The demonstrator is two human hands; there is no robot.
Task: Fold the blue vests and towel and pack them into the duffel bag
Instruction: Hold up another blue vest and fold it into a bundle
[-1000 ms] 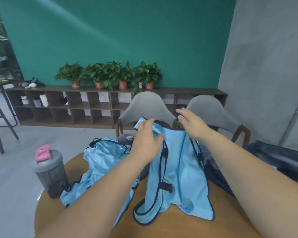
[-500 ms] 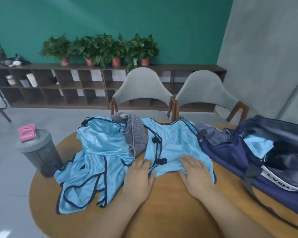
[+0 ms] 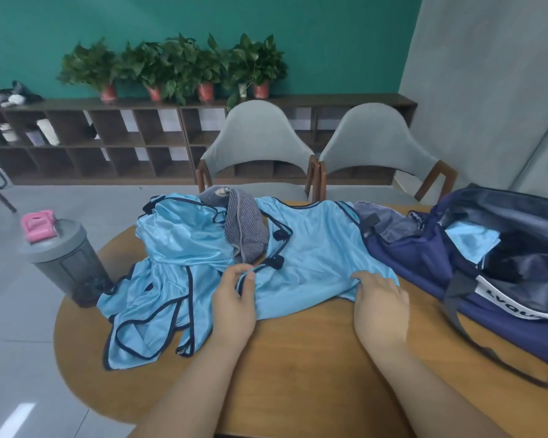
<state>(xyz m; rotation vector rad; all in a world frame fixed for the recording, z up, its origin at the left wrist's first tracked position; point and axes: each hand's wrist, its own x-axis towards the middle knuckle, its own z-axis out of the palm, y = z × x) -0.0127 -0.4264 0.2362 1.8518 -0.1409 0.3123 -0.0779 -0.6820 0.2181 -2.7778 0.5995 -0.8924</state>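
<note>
Hands: the left hand (image 3: 234, 298) pinches the dark-trimmed near hem of the flat vest (image 3: 314, 248); the right hand (image 3: 380, 298) curls its fingers onto the same hem further along. The two are well apart.
Flat vest: spread on the bench (image 3: 298, 358) between the towel (image 3: 244, 229) and the duffel bag (image 3: 424, 257).
Other pieces: a crumpled vest (image 3: 178, 248) lies heaped at the left with the striped towel on its right edge; a blue piece shows inside the open bag.
Risk, slipping: the cloth looks slick, so I'd expect a fold lifted by only two corners to sag in the middle and land skewed.
Risk, snagging: the black side tabs sit close to the towel and could drag it along.
Risk, bottle: the grey bottle (image 3: 67, 260) stands just beside the heap; a hard tug there might tip it.
Surface: round, wooden, smooth.
Room: two grey chairs (image 3: 257, 143) behind the bench, a low shelf (image 3: 76, 137) with potted plants (image 3: 178, 64), a teal wall, a pale tiled floor.
</note>
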